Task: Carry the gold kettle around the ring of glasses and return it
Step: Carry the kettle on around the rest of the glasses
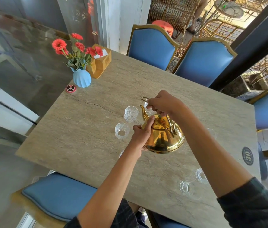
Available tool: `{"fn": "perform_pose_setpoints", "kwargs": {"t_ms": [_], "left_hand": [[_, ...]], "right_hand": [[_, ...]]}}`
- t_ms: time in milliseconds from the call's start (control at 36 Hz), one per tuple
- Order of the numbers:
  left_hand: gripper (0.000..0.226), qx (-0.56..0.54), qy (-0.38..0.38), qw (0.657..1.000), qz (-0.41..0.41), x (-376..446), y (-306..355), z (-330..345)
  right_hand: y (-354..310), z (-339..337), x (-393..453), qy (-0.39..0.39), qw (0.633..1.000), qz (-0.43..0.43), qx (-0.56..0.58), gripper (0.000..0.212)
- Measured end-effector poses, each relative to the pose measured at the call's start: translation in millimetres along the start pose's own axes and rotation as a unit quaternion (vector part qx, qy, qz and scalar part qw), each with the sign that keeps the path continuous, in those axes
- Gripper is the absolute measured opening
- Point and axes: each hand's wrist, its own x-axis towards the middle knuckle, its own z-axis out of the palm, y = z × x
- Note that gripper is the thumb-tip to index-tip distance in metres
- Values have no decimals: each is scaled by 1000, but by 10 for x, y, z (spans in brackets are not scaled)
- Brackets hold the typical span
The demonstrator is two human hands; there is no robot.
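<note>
The gold kettle (pixel 164 137) hangs just above the stone table (pixel 87 129), its spout pointing to the far left. My right hand (pixel 161 102) grips the handle on top. My left hand (pixel 142 137) holds the kettle's left side, with the index finger lying up against the body near the lid. Clear glasses stand around it: one (pixel 131 113) and another (pixel 121 130) to the left, two more (pixel 189 188) (pixel 201 175) near the front right. Others are partly hidden behind my arms and the kettle.
A blue vase of red flowers (pixel 81 78), a wooden napkin box (pixel 101 62) and a round red call button (pixel 71 88) sit at the table's far left corner. Blue chairs (pixel 153 48) (pixel 204 61) line the far side; another chair (pixel 59 195) is close at left.
</note>
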Motion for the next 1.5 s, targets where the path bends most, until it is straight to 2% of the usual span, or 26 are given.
{"fn": "perform_pose_setpoints", "kwargs": {"t_ms": [194,361,806,944,1500], "left_hand": [[124,-13,0,1000,7,19,-11,2],[126,-12,0,1000,6,21,-16,-3],[123,-9,-3,1000,4,17,-9,-17],[105,-6,-1,1000,1,6,1,-10],[98,-2,1,1000,-3,45,6,-20]], "right_hand": [[-25,-5,-15,-4,1000,7,-2,26],[-28,-4,-22,-4,1000,7,-2,26],[-49,13,-29,-4,1000,0,-12,27],[-57,5,-30,-4,1000,0,-9,27],[-36,13,25,-1,1000,0,-11,26]]}}
